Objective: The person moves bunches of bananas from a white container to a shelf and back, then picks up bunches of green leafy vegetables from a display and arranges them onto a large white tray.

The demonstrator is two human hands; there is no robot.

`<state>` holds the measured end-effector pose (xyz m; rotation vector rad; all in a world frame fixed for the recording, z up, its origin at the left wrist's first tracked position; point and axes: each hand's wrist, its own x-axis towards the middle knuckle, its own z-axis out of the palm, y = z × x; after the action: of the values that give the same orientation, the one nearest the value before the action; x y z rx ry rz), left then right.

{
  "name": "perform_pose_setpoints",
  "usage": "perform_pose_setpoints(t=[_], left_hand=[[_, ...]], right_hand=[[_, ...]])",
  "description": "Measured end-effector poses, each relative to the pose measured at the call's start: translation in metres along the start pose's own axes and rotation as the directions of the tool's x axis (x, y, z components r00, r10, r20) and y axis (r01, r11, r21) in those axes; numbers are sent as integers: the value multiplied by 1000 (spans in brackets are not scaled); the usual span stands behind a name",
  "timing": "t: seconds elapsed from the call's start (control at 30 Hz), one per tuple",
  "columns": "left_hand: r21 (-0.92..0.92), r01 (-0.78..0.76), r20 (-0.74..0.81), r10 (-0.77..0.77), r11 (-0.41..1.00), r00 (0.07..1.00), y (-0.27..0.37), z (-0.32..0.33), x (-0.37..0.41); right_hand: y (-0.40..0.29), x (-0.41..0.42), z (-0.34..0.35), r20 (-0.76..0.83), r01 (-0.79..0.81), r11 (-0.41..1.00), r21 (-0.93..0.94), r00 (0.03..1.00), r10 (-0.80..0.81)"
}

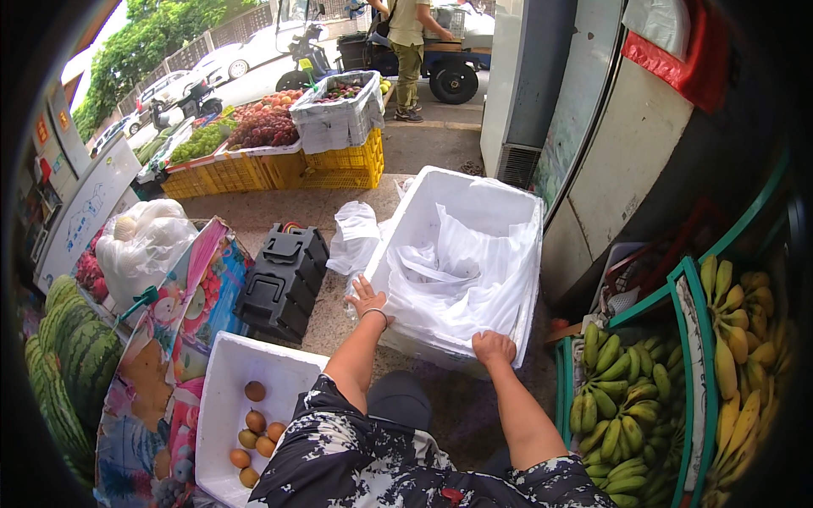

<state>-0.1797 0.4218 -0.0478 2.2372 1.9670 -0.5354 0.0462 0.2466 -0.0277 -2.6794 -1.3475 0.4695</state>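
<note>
A large white foam box [454,180] stands before me, holding crumpled white sheeting [467,273]. My left hand [369,301] lies with spread fingers against the box's near left edge, holding nothing. At the near right edge, my right hand [494,348] is curled over the rim with its fingers closed on it. More thin white sheeting [353,236] lies on the floor just left of the box. A second white foam box [213,387], with several round brownish-orange fruits [255,421] in it, is at my lower left, partly hidden by my shirt.
A black plastic case [282,279] stands left of the large box. Watermelons [79,343] are at far left, green bananas [613,406] at right. Yellow crates [343,165] support grapes [263,127] and other fruit ahead. A person [406,51] stands by a cargo vehicle. A metal cabinet flanks the right side.
</note>
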Motion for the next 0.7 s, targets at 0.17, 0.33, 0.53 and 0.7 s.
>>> perform_pose_setpoints(t=[0.17,0.33,0.53,0.7], left_hand=[[-1,18,-4,-18,1000,1000,-4,2,3],[-8,0,23,0,1000,1000,0,-1,1],[-82,-11,-45,7,997,999,-2,0,-1],[-92,-25,-51,20,995,998,-1,-3,-4]], right_hand=[[-3,0,0,9,13,1000,0,1000,-13],[0,1,0,17,14,1000,-4,1000,-13],[-3,-2,-4,49,1,1000,17,999,-2],[-2,-1,-3,34,6,1000,5,999,-6]])
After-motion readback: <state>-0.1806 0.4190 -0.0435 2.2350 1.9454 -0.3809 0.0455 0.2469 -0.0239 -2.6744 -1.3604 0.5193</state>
